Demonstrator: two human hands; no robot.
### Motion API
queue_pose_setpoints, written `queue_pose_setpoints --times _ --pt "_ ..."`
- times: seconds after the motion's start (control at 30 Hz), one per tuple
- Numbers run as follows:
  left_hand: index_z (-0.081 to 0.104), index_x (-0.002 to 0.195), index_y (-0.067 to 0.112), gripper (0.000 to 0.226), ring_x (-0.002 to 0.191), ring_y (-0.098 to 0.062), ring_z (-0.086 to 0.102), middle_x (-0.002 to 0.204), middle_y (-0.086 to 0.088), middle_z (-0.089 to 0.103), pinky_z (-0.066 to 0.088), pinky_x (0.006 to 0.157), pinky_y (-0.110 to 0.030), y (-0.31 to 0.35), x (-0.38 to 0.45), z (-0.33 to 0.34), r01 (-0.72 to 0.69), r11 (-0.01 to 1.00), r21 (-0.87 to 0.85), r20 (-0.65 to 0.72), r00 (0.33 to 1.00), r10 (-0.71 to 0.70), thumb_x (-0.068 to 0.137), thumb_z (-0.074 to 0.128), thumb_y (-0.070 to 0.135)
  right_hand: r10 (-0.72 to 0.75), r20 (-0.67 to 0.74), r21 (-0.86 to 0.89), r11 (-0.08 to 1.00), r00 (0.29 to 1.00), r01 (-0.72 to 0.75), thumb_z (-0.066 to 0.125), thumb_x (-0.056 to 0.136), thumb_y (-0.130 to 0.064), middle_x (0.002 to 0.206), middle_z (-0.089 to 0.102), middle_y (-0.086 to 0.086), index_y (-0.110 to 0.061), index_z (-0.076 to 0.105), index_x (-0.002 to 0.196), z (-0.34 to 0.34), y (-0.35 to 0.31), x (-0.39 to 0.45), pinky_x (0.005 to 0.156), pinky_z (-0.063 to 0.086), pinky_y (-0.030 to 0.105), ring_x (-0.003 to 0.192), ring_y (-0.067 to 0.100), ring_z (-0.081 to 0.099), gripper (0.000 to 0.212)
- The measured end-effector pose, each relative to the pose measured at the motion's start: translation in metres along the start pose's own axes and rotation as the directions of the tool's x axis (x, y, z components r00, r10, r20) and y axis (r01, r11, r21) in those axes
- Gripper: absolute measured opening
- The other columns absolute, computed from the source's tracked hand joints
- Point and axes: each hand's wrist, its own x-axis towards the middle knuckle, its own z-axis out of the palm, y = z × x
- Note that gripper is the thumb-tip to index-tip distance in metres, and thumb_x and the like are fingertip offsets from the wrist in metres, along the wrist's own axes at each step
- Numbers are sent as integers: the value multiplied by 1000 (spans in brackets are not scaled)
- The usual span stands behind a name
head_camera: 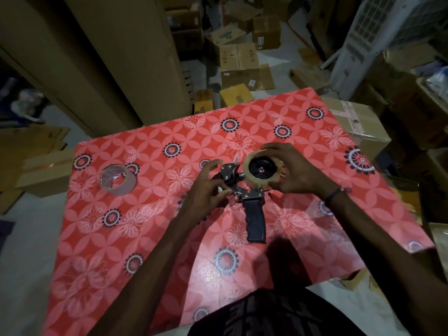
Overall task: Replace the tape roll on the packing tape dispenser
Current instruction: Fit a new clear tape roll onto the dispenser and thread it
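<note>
A packing tape dispenser (252,207) with a black handle and metal frame lies flat on the red flowered table (145,238). A clear tape roll (249,175) sits on its black hub. My right hand (295,173) curls around the right side of that roll, fingers on its rim. My left hand (208,190) pinches the metal front end of the dispenser near the blade and roller. A second, brown tape roll (118,180) with a thin layer of tape lies flat on the table to the left, apart from both hands.
Tall cardboard sheets (101,57) stand behind the table on the left. Several cardboard boxes (240,66) crowd the floor beyond the far edge and to the right (363,127). My dark-clothed body (278,316) is at the near edge.
</note>
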Motion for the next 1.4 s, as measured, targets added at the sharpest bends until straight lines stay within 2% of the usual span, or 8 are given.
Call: queue_pose_setpoints --times 0.17,0.3,0.5,0.77,0.93,1.1,1.27,1.4 --pt "81 87 15 9 129 -18 54 155 -6 44 49 98 -24 3 -4 8 52 998 -36 -60 997 -54 89 86 24 110 -276 231 972 955 -45 89 65 -50 130 66 1 -15 74 129 46 -34 -46 102 49 27 118 14 61 74" --pt "80 86 14 8 119 -14 60 152 -8 47 43 90 1 3 -4 10 76 997 -36 -69 995 -78 89 85 19 156 -321 243 967 934 -78 93 66 -45 120 70 5 -17 76 117 75 -42 -57 92 56 41 107 25 69 61" --pt "79 86 10 9 129 -13 49 150 -10 47 31 91 8 6 -9 10 92 995 -42 -97 991 -96 88 86 15 268 -369 191 959 890 -209 91 67 -45 135 54 0 -25 67 124 111 -68 -72 84 53 35 120 24 56 65" --pt "78 85 9 11 125 -12 53 145 -12 47 37 95 0 5 -22 11 100 995 -18 -104 989 -101 88 86 16 248 -342 135 967 906 -214 77 81 -27 156 45 -1 -31 58 141 122 -64 -78 73 59 41 109 32 66 63" --pt "78 85 7 12 106 7 51 135 -9 51 40 93 3 2 -32 3 72 997 -5 -123 990 -72 88 86 15 225 -331 134 972 916 -191 78 80 -18 159 47 -2 -34 60 137 119 -59 -76 74 60 41 106 35 70 62" --pt "77 84 12 12 115 22 43 125 -1 50 41 88 2 -5 -41 -6 36 999 4 -112 993 -35 91 84 20 227 -322 116 973 919 -199 79 79 -7 162 47 -4 -35 63 137 115 -55 -73 76 65 42 110 33 72 66" --pt "79 89 9 12 101 -11 55 116 -1 49 52 79 -15 -9 -49 -9 87 996 -2 -27 996 -87 90 84 19 219 -331 195 968 918 -161 74 75 3 150 54 -4 -35 70 130 104 -45 -72 77 66 46 96 21 77 67" --pt "78 89 8 12 90 -12 55 109 1 49 47 72 -12 -5 -57 -12 69 997 42 -20 997 -68 89 85 18 167 -297 186 976 940 -115 75 71 5 144 57 -6 -40 69 128 95 -35 -68 81 65 47 92 24 77 73"
